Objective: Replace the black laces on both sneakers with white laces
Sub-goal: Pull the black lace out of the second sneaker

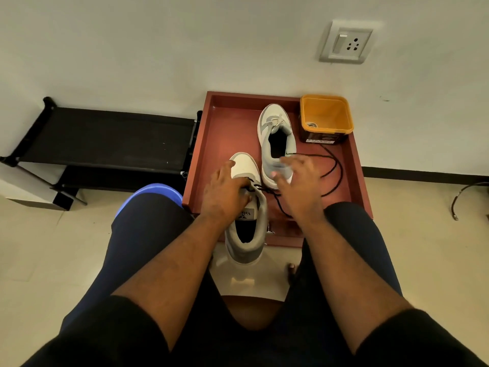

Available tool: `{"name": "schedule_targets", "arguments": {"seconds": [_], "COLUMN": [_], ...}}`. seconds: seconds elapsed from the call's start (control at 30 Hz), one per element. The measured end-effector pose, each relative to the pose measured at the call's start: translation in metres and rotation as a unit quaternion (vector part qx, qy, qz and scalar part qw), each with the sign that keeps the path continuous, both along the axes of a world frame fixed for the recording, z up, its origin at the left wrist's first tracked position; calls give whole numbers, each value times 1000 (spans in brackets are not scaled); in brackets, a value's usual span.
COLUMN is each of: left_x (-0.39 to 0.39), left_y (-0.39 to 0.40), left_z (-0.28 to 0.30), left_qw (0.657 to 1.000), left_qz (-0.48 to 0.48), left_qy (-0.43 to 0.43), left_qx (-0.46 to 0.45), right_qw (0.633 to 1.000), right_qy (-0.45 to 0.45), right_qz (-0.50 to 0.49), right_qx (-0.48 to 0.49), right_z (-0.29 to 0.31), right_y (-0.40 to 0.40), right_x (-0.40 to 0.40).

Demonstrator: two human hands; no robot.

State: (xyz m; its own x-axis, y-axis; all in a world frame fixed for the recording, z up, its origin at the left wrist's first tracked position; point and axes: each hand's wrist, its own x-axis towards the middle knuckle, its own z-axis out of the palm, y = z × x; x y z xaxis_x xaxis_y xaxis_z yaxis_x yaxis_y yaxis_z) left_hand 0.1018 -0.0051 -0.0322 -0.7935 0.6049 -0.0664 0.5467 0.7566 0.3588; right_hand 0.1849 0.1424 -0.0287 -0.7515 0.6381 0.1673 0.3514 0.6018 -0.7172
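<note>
The left hand [225, 193] has its grip curled on the black lace [267, 191] at the throat of the near sneaker [247, 207], whose heel overhangs the red tray [211, 144]. The right hand [299, 186] hangs spread and holds nothing, just above the lace's loose loop. Beyond it stands the far sneaker [275, 128], laced white. The yellow tub [326, 116] in the tray's far corner holds something small I cannot make out.

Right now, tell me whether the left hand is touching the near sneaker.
Touching. The head view shows the left hand resting on the near sneaker, fingers laid over its toe and lace area with no gap visible.
</note>
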Motion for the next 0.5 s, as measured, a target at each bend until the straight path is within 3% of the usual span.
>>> {"name": "schedule_targets", "arguments": {"seconds": [0.1,0.2,0.3,0.37,0.4,0.5], "left_x": [-1,-6,-13,-19,-19,-12], "left_y": [3,3,-2,-6,-7,-4], "left_z": [-7,-12,-12,-10,-7,-4], "left_qw": [999,985,912,861,860,963], "left_qz": [-2,80,277,355,348,169], "left_qy": [30,-31,-93,-130,-139,-70], "left_qx": [25,147,289,341,346,197], "right_qw": [987,982,978,977,976,973], "right_qy": [-63,-84,-73,-66,-65,-59], "right_qz": [140,154,133,128,128,126], "right_qx": [-42,-74,-144,-158,-162,-185], "right_z": [-8,-13,-14,-16,-17,-17], "right_y": [-19,-19,-18,-18,-18,-19], "right_x": [-3,-6,-6,-7,-7,-7]}}
